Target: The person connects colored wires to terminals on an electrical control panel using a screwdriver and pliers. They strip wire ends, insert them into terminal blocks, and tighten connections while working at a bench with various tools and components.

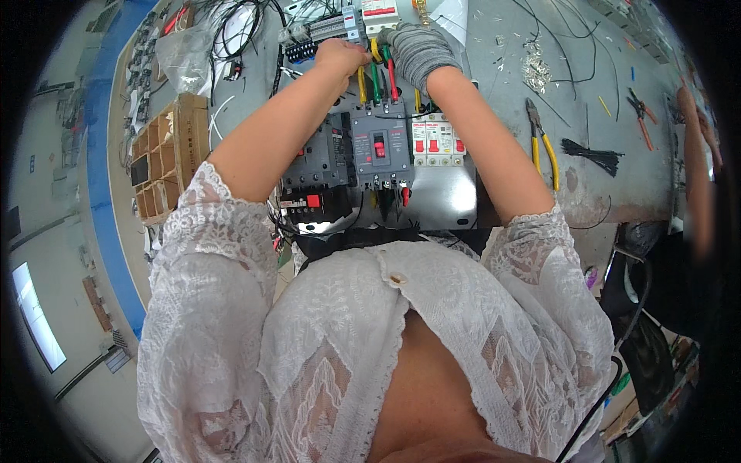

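Note:
At the top of a metal mounting plate (441, 202), my bare left hand (342, 58) is closed, its fingertips pinched at a thick yellow wire (375, 51). Close beside it on the right, my right hand (417, 54) wears a grey knit glove. Its fingers curl in at the wires, and what they hold is hidden. Below both hands, a green wire (376, 81) and a red wire (390, 76) run down to a large grey circuit breaker (379, 147) with a red switch. White miniature breakers (438, 143) sit to its right, and a dark contactor (318, 158) to its left.
A compartmented wooden box (193, 139) stands at the left. To the right lie yellow-handled pliers (543, 143), black cable ties (590, 157), red-handled cutters (642, 119) and scattered small metal pieces (536, 71). A terminal row (320, 32) lies beyond my left hand. Another person's arm (695, 154) shows at the far right.

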